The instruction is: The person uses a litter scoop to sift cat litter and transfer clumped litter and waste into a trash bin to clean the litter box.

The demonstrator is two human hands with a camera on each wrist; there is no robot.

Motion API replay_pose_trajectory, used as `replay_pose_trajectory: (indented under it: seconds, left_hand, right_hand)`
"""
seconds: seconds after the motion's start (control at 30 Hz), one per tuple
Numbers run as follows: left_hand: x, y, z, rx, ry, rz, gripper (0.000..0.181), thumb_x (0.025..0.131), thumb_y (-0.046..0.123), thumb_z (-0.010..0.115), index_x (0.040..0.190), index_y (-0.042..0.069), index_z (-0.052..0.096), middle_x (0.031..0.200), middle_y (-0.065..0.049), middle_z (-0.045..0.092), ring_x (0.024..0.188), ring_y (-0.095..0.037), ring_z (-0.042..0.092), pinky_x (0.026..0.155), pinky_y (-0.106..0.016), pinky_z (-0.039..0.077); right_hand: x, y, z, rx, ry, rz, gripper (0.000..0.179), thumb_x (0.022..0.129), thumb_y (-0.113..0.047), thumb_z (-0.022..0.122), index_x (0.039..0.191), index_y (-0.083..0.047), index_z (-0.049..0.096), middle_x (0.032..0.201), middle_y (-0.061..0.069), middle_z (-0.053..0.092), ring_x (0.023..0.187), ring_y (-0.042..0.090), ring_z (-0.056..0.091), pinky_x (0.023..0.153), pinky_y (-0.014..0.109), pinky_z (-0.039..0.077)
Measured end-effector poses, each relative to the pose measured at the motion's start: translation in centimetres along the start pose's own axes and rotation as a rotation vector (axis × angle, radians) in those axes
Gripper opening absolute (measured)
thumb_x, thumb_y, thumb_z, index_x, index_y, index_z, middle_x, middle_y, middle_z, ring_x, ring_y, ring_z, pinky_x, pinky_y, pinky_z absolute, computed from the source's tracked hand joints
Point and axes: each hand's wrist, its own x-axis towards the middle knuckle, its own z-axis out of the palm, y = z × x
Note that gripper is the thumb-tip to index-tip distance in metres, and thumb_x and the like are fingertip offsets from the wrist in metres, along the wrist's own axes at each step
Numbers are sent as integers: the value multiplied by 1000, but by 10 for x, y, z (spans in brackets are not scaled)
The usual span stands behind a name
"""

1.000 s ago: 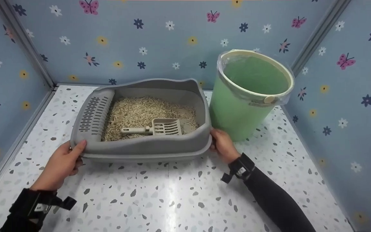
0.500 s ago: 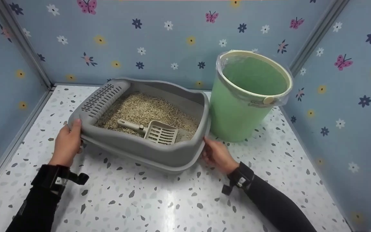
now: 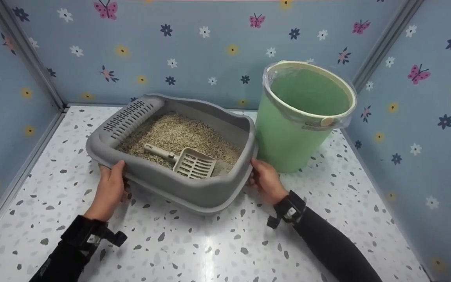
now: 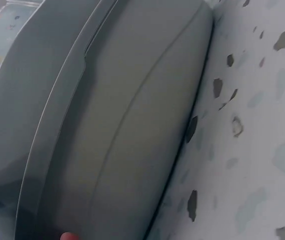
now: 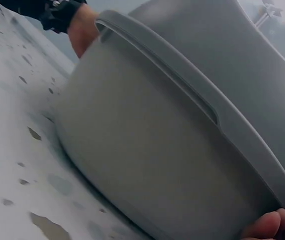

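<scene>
Grey plastic fills the middle of the floor point(image 3: 202, 243): a litter tray point(image 3: 194, 188), set at a slant with its slotted panel point(image 3: 131, 117) at the far left, and both hands are on it! The left hand point(image 3: 110, 192) grips the near side towards the left, thumb up on the wall, fingers tucked below. Over on the other end, the right hand point(image 3: 268, 182) holds the flange, its fingers curled round the edge, and the right wrist view shows those fingertips right up against the ledge. Both wrist views catch the tray's smooth outer wall sloping to a dark line along the floor.

Inside, tan granules point(image 3: 178, 129) heap towards the back, and a beige slotted scoop point(image 3: 176, 158) lies on top, handle pointing left.

Just beside the tray's right end stands the green bin point(image 3: 284, 137), a clear liner point(image 3: 266, 80) folded over its cream rim. Any writing? Yes, faint lettering point(image 3: 313, 127) next to the round button point(image 3: 327, 121) on the bin's front, too small to read. Small pale marks sit on the black wrist units point(image 3: 289, 209) as well, equally unreadable. Behind it all, butterflies and flowers across the blue wall point(image 3: 210, 43).
</scene>
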Motion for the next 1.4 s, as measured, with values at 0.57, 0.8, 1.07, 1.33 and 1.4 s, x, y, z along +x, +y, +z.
replay_pose_trajectory:
  seconds: [0.57,0.8,1.07,1.33,1.4]
  left_hand:
    - [6,15,4,16,-18,-97,80,111,76,34,154,9,26,92,-11,49,63,-18,48,54,-34,48]
    - [-10,17,20,-59,-49,-40,88,112,69,45,165,8,9,84,-7,48,61,-16,44,47,-32,46]
    - [5,14,8,-40,-46,-49,91,112,70,46,173,12,12,76,-1,42,56,-16,46,51,-34,47]
    - [37,15,-14,-8,-111,-84,105,109,76,37,175,16,-19,120,-22,51,63,-13,41,59,-27,43]
    - [38,16,-14,0,-130,-81,104,109,77,33,176,16,-18,145,-30,43,76,-20,53,70,-30,50]
  right_hand:
    - [-5,-1,-12,-59,59,25,44,119,-44,53,89,-13,66,79,0,59,65,13,53,56,23,42]
    - [22,-13,-19,-71,98,-11,37,118,-29,56,85,-13,61,72,-1,54,60,12,48,54,23,37]
    - [6,-4,-10,-76,42,-53,30,119,-26,53,94,-12,63,72,-1,52,59,11,45,53,23,37]
    - [-23,1,-5,-180,-80,-29,36,119,-29,47,94,-12,65,72,0,53,59,12,48,52,24,36]
    - [-15,-3,-6,-217,-80,-5,42,118,-34,48,88,-12,67,68,0,54,55,12,47,51,25,36]
